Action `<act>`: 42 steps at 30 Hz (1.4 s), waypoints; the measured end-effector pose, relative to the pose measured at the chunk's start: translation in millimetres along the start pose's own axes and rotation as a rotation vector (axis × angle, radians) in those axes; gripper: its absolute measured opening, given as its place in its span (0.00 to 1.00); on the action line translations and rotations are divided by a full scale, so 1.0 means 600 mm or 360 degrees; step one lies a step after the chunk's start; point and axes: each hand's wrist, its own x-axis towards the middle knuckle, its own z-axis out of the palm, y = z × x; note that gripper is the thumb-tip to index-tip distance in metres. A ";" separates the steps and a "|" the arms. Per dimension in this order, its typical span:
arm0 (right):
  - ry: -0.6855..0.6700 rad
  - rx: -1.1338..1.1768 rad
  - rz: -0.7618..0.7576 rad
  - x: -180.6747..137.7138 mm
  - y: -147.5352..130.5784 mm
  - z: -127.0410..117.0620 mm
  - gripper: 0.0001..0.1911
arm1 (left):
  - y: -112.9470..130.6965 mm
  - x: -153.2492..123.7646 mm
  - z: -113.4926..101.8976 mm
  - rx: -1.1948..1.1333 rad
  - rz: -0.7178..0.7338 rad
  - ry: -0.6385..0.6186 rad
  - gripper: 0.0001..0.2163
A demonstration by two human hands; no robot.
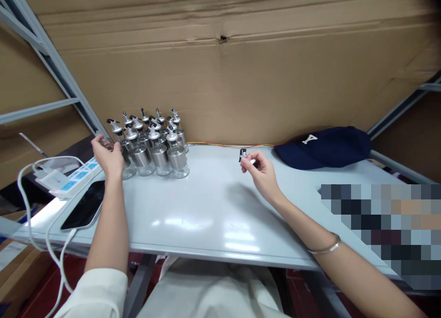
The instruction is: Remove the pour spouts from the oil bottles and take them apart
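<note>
Several clear glass oil bottles (178, 158) stand upright together at the back left, each with a metal band and a silver pour spout with a black flap. At the left edge of this group, my left hand (109, 158) is closed around a glass bottle (107, 144). Only a small piece of that bottle shows between thumb and fingers. Over the right half of the table, my right hand (260, 173) pinches a pour spout (243, 155) with a black flap. Its lower part is hidden by the fingers. The spout is apart from the bottles.
A navy cap (330, 148) lies at the back right of the white table (193, 207). On the left are a phone (84, 206), a power strip (77, 178) and white cables (46, 237). Cardboard (234, 88) walls the back, and metal posts (58, 56) frame the sides.
</note>
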 end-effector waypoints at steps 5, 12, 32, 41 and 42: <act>0.0193 0.0023 -0.0079 0.003 -0.005 -0.003 0.13 | 0.028 -0.015 -0.030 -0.0080 -0.0145 -0.0212 0.14; 0.0235 0.0087 -0.0137 0.001 -0.007 -0.002 0.13 | 0.122 -0.121 -0.042 -0.0413 -0.0423 -0.0566 0.11; 0.0174 0.0057 -0.0568 -0.020 -0.038 0.001 0.15 | 0.296 -0.317 0.077 -0.1370 -0.0218 -0.2242 0.14; 0.0058 -0.0129 -0.0927 -0.032 -0.070 -0.002 0.15 | 0.303 -0.319 0.075 -0.1385 -0.0299 -0.2341 0.11; 0.0020 -0.0099 -0.0905 -0.033 -0.072 -0.001 0.16 | 0.304 -0.320 0.075 -0.1386 -0.0310 -0.2372 0.11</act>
